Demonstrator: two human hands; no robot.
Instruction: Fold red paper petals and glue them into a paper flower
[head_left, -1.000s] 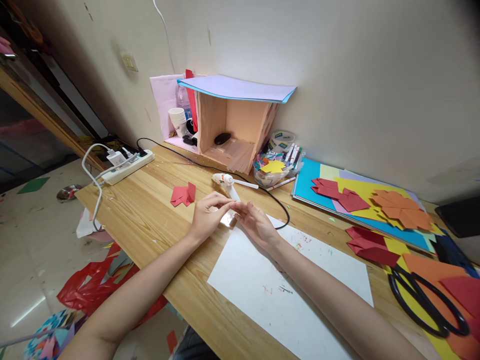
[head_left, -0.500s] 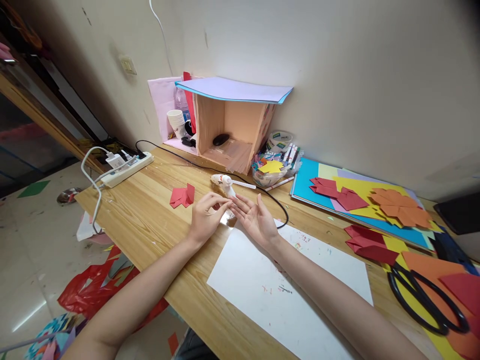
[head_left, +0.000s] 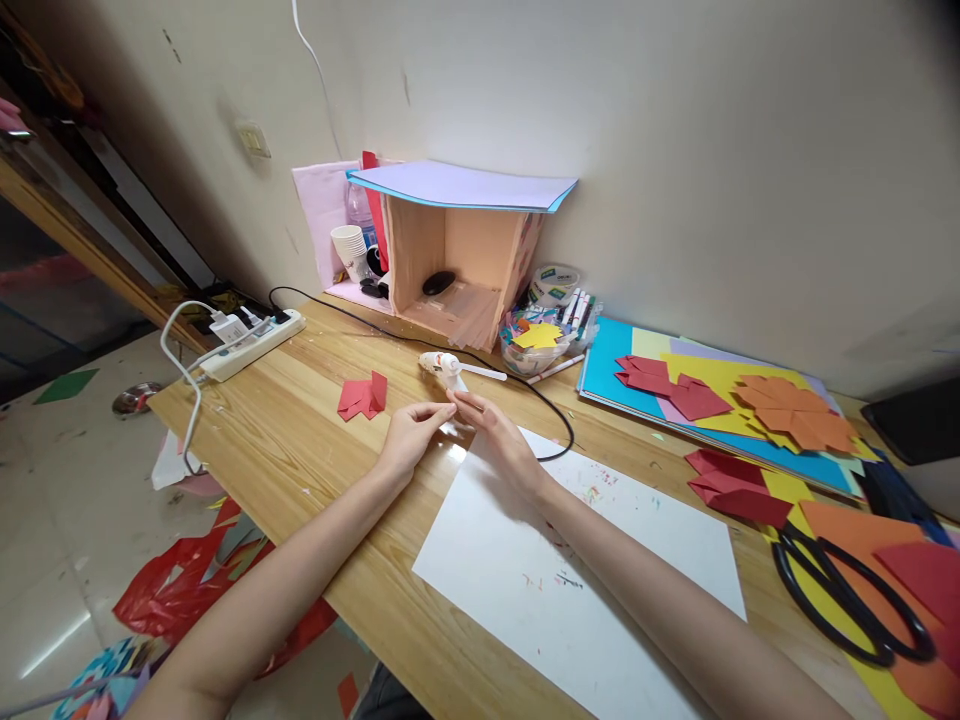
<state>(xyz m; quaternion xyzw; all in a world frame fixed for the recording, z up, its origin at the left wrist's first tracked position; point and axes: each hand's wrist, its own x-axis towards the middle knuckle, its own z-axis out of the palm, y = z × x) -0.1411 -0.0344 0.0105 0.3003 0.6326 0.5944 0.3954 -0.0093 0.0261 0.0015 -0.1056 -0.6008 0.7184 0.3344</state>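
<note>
Glue gun [head_left: 448, 369] wht, stick [head_left: 484, 374] protruding; hands [head_left: 504, 448] together at fingertips, grip unclear

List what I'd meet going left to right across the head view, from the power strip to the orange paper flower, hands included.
Power strip → small folded red paper → left hand → right hand → pair of red folded papers → orange paper flower.

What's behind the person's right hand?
Past the right hand are a white glue gun with a white stick jutting from it, and a black cord. The fingers partly cover the gun's lower part; what lies behind them cannot be seen.
</note>
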